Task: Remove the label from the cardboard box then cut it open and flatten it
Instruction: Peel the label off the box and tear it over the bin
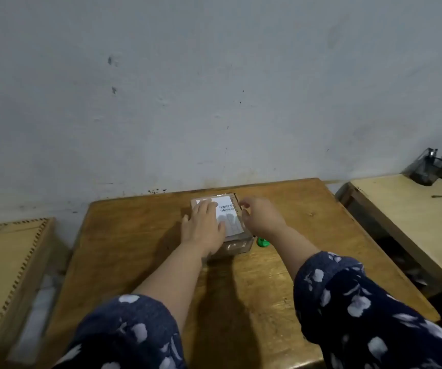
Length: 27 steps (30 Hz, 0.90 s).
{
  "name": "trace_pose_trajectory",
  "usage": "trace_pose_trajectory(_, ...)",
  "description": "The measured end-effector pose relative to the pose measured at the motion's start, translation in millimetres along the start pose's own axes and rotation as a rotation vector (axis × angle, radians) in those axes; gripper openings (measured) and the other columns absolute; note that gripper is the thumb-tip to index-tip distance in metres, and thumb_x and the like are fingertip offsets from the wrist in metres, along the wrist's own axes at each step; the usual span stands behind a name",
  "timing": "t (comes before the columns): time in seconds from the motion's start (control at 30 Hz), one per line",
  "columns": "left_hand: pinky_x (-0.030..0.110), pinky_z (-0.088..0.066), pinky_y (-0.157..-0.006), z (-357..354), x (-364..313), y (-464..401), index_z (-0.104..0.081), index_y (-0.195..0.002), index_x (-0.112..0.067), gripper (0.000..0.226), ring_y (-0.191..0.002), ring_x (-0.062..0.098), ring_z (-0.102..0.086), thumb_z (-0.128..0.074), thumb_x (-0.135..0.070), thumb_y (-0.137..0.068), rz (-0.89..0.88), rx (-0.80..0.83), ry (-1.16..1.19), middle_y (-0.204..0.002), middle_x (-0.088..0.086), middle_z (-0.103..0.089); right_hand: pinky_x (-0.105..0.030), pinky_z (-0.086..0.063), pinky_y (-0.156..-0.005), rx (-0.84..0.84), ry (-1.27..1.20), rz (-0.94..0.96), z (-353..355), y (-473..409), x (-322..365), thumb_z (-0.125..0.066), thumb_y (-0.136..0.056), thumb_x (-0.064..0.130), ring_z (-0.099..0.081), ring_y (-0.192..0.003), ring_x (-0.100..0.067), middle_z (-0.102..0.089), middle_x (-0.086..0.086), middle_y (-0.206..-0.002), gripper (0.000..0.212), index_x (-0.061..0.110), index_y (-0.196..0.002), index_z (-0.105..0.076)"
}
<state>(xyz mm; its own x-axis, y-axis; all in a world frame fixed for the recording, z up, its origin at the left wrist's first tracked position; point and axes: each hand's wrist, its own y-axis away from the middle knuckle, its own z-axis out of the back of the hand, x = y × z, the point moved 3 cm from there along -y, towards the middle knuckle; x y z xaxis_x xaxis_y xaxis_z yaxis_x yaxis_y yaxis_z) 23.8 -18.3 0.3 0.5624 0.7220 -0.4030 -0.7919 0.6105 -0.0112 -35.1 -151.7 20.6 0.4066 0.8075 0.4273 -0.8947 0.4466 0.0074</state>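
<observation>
A small cardboard box (234, 246) wrapped in clear tape sits on the wooden table (134, 235) near its far edge. A white label (230, 213) with barcodes covers the box's top. My left hand (203, 226) lies flat on the left part of the box top, fingers spread over the label. My right hand (261, 217) hovers at the box's right edge, fingers curled toward the label's right side; whether they touch it I cannot tell. A small green object (263, 242), perhaps a cutter, lies on the table just right of the box, partly hidden by my right wrist.
A grey wall rises right behind the table. A large flat cardboard carton (4, 262) stands low on the left. A second, paler table (406, 222) stands to the right with two dark mesh holders (438, 166) at its back.
</observation>
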Motion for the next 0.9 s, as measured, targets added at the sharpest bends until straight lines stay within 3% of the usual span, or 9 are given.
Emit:
trace_pose_trajectory(0.13, 0.051, -0.004, -0.117, -26, 9, -13, -0.011, -0.152, -0.018, 0.064, -0.148, 0.017, 0.004, -0.036, -0.044, -0.098, 0.14, 0.072, 0.006, -0.162, -0.002, 0.001, -0.04, -0.049, -0.092, 0.042, -0.044, -0.021, -23, -25, -20, -0.049, -0.092, 0.02, -0.051, -0.117, -0.025, -0.062, -0.007, -0.12, 0.032, 0.015, -0.122, -0.059)
trace_pose_trajectory(0.3, 0.053, 0.003, -0.116, -48, 23, -37, 0.001, -0.153, -0.018, 0.08, -0.146, 0.013, 0.015, -0.024, -0.064, -0.093, 0.195, 0.05, -0.006, -0.161, -0.002, 0.011, -0.038, -0.047, -0.088, 0.038, -0.087, 0.041, -37, -66, -31, -0.049, -0.093, 0.015, -0.053, -0.109, -0.029, -0.064, -0.01, -0.112, 0.025, 0.011, -0.11, -0.066)
trace_pose_trajectory(0.43, 0.054, 0.004, -0.117, -61, 36, -39, 0.006, -0.152, -0.018, 0.09, -0.144, 0.011, 0.021, -0.019, -0.074, -0.086, 0.202, 0.036, -0.07, -0.159, -0.003, 0.018, -0.038, -0.046, -0.086, 0.049, -0.107, 0.087, -48, -91, -35, -0.049, -0.09, 0.011, -0.053, -0.103, -0.03, -0.065, -0.008, -0.1, 0.021, 0.012, -0.098, -0.069)
trace_pose_trajectory(0.67, 0.056, 0.004, -0.117, -65, 37, -37, 0.006, -0.152, -0.018, 0.092, -0.143, 0.01, 0.024, -0.021, -0.075, -0.085, 0.215, 0.001, -0.119, -0.159, -0.004, 0.018, -0.044, -0.046, -0.096, 0.077, -0.069, 0.086, -55, -110, -34, -0.055, -0.091, 0.021, -0.052, -0.117, -0.029, -0.06, -0.012, -0.122, 0.024, 0.013, -0.108, -0.069)
trace_pose_trajectory(0.9, 0.056, 0.004, -0.116, -65, 36, -36, 0.006, -0.152, -0.018, 0.092, -0.143, 0.009, 0.024, -0.022, -0.075, -0.085, 0.228, -0.001, -0.125, -0.159, -0.004, 0.018, -0.045, -0.049, -0.085, -0.012, -0.05, 0.019, -52, -114, -26, -0.058, -0.09, 0.021, -0.058, -0.099, -0.026, -0.067, -0.006, -0.1, 0.014, 0.013, -0.086, -0.069)
